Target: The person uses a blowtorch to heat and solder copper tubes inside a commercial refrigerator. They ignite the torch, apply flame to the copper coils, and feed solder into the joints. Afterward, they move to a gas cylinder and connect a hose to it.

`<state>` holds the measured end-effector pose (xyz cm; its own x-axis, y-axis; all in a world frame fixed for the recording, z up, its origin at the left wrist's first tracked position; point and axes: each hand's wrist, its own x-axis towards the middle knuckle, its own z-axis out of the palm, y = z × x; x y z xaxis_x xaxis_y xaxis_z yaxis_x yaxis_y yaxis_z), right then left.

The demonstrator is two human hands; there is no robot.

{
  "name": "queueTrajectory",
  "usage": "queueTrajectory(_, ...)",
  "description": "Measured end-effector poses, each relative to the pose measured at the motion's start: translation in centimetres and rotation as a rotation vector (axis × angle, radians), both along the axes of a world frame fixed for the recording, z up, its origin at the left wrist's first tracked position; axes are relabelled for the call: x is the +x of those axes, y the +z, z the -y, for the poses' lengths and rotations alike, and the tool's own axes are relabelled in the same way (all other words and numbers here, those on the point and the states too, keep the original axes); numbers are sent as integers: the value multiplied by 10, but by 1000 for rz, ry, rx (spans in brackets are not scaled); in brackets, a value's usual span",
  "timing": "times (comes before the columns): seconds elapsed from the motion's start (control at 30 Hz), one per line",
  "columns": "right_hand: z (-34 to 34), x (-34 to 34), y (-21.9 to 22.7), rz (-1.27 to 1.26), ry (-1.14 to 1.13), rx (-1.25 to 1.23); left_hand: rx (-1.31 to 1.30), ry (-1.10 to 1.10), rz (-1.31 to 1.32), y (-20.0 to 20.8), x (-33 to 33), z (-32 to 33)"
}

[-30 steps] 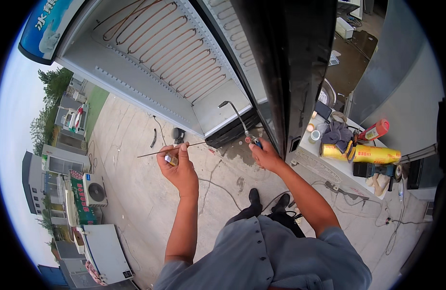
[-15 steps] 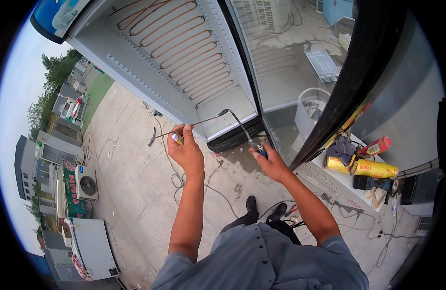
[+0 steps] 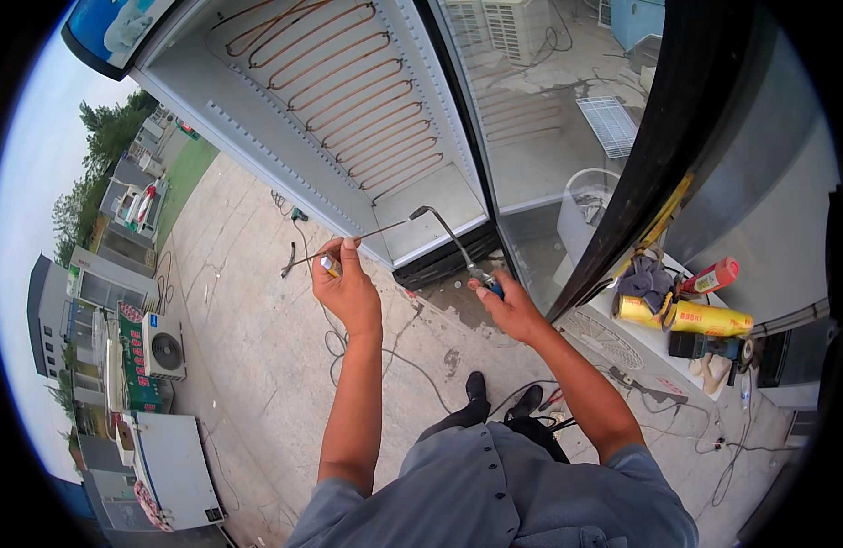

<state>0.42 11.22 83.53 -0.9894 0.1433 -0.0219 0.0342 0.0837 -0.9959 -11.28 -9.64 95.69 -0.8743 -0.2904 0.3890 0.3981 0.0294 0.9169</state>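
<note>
Hands apart: left hand (image 3: 348,294) pinches rod (image 3: 385,229), right hand (image 3: 515,312) grips torch (image 3: 457,245).
If lit, the torch swinging left could burn the left hand.

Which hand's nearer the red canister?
Right. The right hand grips a torch left of the red canister; the left hand holds a thin rod farther left.

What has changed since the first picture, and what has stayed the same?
The glass door has swung right, opening wider. The rod in the left hand has moved up and right in view; its tip now appears to meet the nozzle of the torch in the right hand. Both hands keep their holds.
</note>
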Motion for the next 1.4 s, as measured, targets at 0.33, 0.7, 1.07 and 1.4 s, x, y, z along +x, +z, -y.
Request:
queueTrajectory(0.33, 1, 0, 5, 11, 3, -38, 12, -12, 3, 2, 1, -3)
queueTrajectory(0.7, 2, -2, 2, 14, -3, -7, 24, -15, -3, 3, 1, -3)
queueTrajectory(1.07, -14, 8, -9, 255, 59, 230, -82, -206, -364, 89, 132, -28)
queueTrajectory(1.4, -8, 20, -64, -517, -405, 288, -442, -893, -395, 12, 210, -200)
